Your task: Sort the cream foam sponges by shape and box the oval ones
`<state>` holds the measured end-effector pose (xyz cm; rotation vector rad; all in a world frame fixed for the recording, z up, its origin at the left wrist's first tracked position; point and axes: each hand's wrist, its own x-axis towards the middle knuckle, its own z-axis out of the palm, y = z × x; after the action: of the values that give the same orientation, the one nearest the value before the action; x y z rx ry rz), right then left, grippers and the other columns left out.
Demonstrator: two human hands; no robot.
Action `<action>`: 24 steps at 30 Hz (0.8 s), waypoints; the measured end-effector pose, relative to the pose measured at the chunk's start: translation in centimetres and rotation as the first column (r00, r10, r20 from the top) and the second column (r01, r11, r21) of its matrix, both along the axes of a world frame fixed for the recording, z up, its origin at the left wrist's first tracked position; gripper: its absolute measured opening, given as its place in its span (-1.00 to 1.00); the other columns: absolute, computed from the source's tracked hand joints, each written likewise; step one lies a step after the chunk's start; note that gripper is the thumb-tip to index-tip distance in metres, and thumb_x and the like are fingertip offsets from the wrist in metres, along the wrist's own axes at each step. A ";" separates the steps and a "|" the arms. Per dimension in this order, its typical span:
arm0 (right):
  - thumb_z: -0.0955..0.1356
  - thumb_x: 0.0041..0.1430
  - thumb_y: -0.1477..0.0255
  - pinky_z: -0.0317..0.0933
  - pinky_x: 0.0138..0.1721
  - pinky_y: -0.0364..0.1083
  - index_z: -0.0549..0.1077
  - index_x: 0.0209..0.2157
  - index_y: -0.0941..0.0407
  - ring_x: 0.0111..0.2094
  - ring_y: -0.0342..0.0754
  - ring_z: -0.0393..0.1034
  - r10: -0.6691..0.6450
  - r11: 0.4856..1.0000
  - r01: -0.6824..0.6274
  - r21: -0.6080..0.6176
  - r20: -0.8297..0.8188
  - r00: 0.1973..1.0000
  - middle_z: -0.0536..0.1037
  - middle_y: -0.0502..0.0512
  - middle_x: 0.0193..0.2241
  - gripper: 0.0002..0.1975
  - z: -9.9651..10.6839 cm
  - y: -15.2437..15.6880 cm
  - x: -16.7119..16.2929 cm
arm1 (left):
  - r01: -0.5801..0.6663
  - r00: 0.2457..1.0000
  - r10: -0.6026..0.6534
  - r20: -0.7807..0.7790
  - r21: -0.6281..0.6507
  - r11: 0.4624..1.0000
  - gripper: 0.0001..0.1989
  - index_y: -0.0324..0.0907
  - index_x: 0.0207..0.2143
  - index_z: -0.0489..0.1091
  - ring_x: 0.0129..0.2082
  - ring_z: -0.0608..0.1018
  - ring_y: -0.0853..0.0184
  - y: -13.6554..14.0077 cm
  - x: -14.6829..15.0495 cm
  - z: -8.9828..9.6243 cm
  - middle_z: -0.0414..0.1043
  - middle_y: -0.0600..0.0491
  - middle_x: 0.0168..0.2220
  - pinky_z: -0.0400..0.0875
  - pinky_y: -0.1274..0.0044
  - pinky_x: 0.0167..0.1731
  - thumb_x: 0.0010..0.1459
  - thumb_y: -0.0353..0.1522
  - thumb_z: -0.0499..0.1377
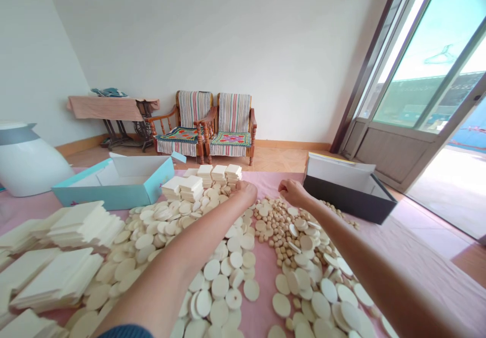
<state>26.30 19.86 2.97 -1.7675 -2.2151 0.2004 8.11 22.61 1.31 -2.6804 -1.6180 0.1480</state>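
Note:
My left hand (246, 193) reaches to the far end of a large spread of round pale wooden discs (220, 286), close beside small stacks of square wooden pieces (233, 173). Its fingers are curled in, and whatever they hold is hidden. Across a narrow strip of pink cloth, my right hand (293, 192) hovers over the far edge of a heap of small wooden beads (279, 221). Those fingers are bent together too; nothing can be made out between them. More discs (321, 305) lie mixed with the beads beneath my right forearm.
Larger square wooden sheets (76, 226) are stacked at the left. An open light-blue box (106, 196) stands behind them, near a white jug (30, 160). At the right is an open black box (349, 196). Two wooden chairs (233, 140) stand by the wall.

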 end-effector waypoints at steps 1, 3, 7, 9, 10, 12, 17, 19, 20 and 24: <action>0.26 0.00 0.64 0.16 -0.29 -0.17 0.54 -0.36 0.23 -0.29 -0.05 0.42 0.008 1.000 -0.008 -0.021 -0.011 1.000 0.57 0.18 -0.38 -0.77 0.0 -0.2 -0.2 | -0.016 1.000 0.016 -0.011 0.006 1.000 -0.65 -0.24 0.01 0.30 -0.09 0.47 0.23 -0.6 -0.5 0.2 0.35 -0.08 -0.01 0.44 0.29 -0.14 0.23 -0.27 0.13; 0.30 -0.02 0.64 0.18 -0.33 -0.20 0.55 -0.38 0.22 -0.34 -0.08 0.43 0.042 0.996 -0.044 -0.076 -0.031 0.999 0.58 0.13 -0.42 -0.80 0.1 -0.6 -1.0 | -0.038 0.999 0.038 -0.036 0.008 0.999 -0.65 -0.23 0.02 0.30 -0.10 0.47 0.23 -1.6 -1.8 0.9 0.34 -0.08 -0.01 0.44 0.29 -0.13 0.23 -0.27 0.13; 0.29 0.09 0.55 0.24 -0.38 -0.25 0.54 -0.20 0.18 -0.35 -0.16 0.46 0.195 0.957 -0.244 -0.160 -0.271 0.943 0.60 0.05 -0.34 -0.75 0.5 -0.9 -3.0 | -0.021 0.998 0.020 -0.063 -0.013 1.000 -0.69 -0.23 -0.02 0.32 -0.12 0.48 0.25 -3.3 -5.4 2.6 0.38 -0.06 -0.05 0.44 0.32 -0.14 0.23 -0.28 0.12; 0.24 0.18 0.52 0.27 -0.35 -0.25 0.49 -0.10 0.20 -0.30 -0.16 0.47 0.194 0.959 -0.249 -0.137 -0.325 0.926 0.60 0.08 -0.27 -0.70 0.7 -0.8 -3.4 | -0.002 0.998 0.001 -0.067 -0.017 1.000 -0.78 -0.17 -0.09 0.37 -0.14 0.51 0.20 -4.3 -7.5 3.4 0.45 -0.08 -0.13 0.42 0.38 -0.19 0.19 -0.42 0.12; 0.23 0.18 0.52 0.28 -0.32 -0.24 0.49 -0.10 0.22 -0.28 -0.15 0.47 0.160 0.972 -0.202 -0.123 -0.285 0.945 0.59 0.11 -0.25 -0.69 0.8 -0.6 -3.5 | 0.000 0.997 -0.001 -0.073 -0.016 1.000 -0.78 -0.16 -0.13 0.39 -0.15 0.52 0.18 -4.8 -8.5 3.8 0.47 -0.09 -0.16 0.42 0.40 -0.22 0.14 -0.48 0.12; 0.24 0.14 0.56 0.27 -0.23 -0.23 0.52 -0.14 0.23 -0.22 -0.11 0.47 0.061 0.992 -0.074 -0.105 -0.122 0.991 0.59 0.15 -0.23 -0.70 0.7 -0.2 -3.3 | 0.005 0.997 -0.005 -0.083 -0.001 1.000 -0.76 -0.16 -0.18 0.41 -0.16 0.53 0.14 -6.2 -10.2 4.5 0.49 -0.10 -0.17 0.40 0.40 -0.24 0.10 -0.53 0.09; 0.35 0.00 0.50 0.23 -0.12 -0.13 0.55 -0.18 0.18 -0.12 0.02 0.44 0.015 0.985 0.002 -0.171 0.097 0.995 0.57 0.20 -0.16 -0.70 -0.6 0.2 -3.2 | -0.020 0.997 0.028 -0.069 0.118 0.993 -0.76 -0.25 -0.19 0.40 -0.16 0.52 0.05 -11.0 -12.8 6.0 0.48 -0.20 -0.19 0.36 0.27 -0.20 0.15 -0.50 -0.01; 0.40 -0.07 0.43 0.23 -0.11 -0.04 0.54 -0.14 0.17 -0.10 0.11 0.42 0.009 0.976 0.030 -0.215 0.178 0.984 0.56 0.24 -0.14 -0.63 -0.9 0.2 -3.6 | -0.006 0.999 0.011 -0.030 0.165 0.986 -0.76 -0.23 -0.15 0.38 -0.13 0.51 0.07 -13.2 -13.4 6.2 0.48 -0.16 -0.17 0.34 0.26 -0.14 0.15 -0.48 0.01; 0.42 -0.10 0.41 0.22 -0.10 0.01 0.53 -0.13 0.18 -0.09 0.15 0.41 0.005 0.972 0.047 -0.231 0.217 0.976 0.55 0.27 -0.12 -0.58 -1.0 0.1 -3.9 | 0.015 1.000 -0.019 0.015 0.199 0.980 -0.77 -0.22 -0.15 0.38 -0.14 0.51 0.09 -14.4 -13.6 6.2 0.48 -0.12 -0.20 0.33 0.27 -0.14 0.16 -0.47 0.02; 0.48 -0.19 0.35 0.17 -0.05 0.12 0.49 -0.08 0.20 -0.01 0.23 0.35 0.019 0.962 0.067 -0.265 0.311 0.950 0.50 0.33 -0.06 -0.45 -0.6 0.0 -4.3 | 0.090 0.973 -0.141 0.183 0.263 0.961 -0.84 -0.16 -0.24 0.41 -0.23 0.51 0.17 -18.8 -14.1 5.2 0.47 -0.01 -0.31 0.34 0.31 -0.18 0.17 -0.43 0.05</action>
<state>21.98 19.82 2.39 -2.0975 -2.4818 0.2466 -6.02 3.85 6.53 -2.6490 -1.4032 -0.3182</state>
